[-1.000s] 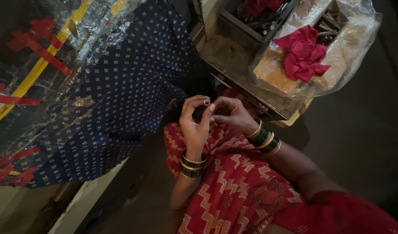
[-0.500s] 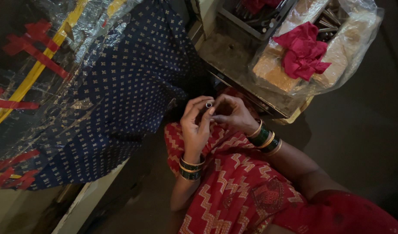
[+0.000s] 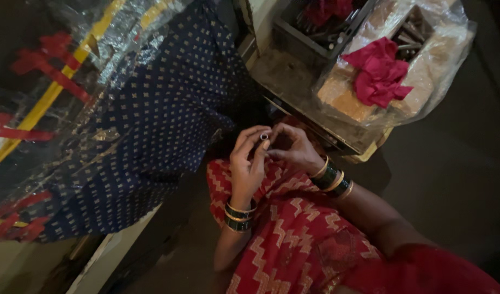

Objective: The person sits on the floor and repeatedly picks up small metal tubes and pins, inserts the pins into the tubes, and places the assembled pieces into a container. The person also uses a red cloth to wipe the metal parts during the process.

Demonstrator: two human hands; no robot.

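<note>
Red zigzag-patterned cloth (image 3: pixel 293 239) covers the lap nearest the camera, and both hands meet just above it. The left hand (image 3: pixel 249 163) and right hand (image 3: pixel 296 149) are together, fingertips pinched on a small silvery ring-shaped piece (image 3: pixel 264 136) held between them. Green and gold bangles (image 3: pixel 238 215) circle both wrists. To the left hangs dark blue dotted fabric (image 3: pixel 163 114) under clear plastic wrap. Farther off, a crumpled pink rag (image 3: pixel 378 73) lies on a plastic-covered box (image 3: pixel 342 98) on the worktop (image 3: pixel 288 76).
</note>
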